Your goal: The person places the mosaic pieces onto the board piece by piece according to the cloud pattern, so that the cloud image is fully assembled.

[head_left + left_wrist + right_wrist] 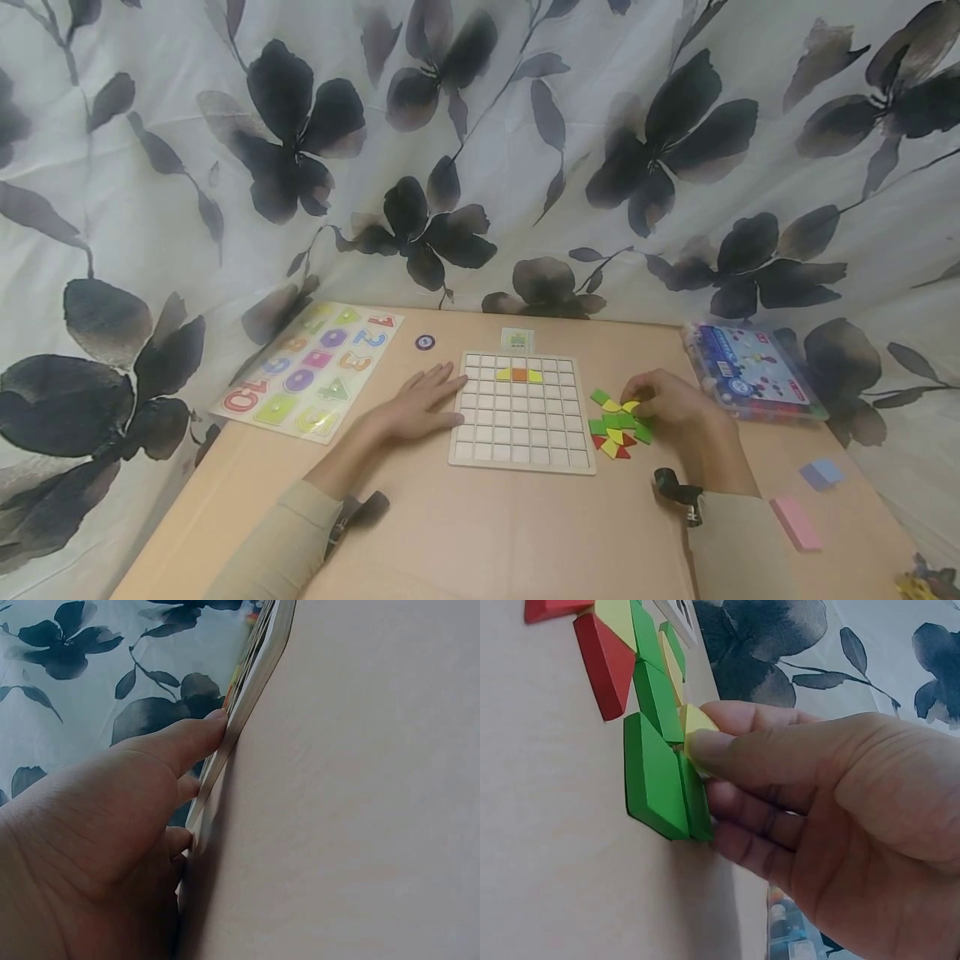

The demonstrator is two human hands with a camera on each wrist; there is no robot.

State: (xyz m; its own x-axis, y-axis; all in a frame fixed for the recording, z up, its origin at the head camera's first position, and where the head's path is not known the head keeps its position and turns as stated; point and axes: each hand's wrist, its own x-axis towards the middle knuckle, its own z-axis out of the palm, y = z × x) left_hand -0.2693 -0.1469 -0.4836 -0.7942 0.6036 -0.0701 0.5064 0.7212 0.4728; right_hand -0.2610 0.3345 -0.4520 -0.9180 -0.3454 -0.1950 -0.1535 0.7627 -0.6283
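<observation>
Right hand: pinches small yellow block; best lifted clear of flat green blocks.
Left hand: spread, touching square gridded board; steady lightly.

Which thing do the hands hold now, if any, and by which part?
The right hand pinches a yellow block by the end nearest the palm, under the thumb. The left hand only touches the edge of the board.
</observation>
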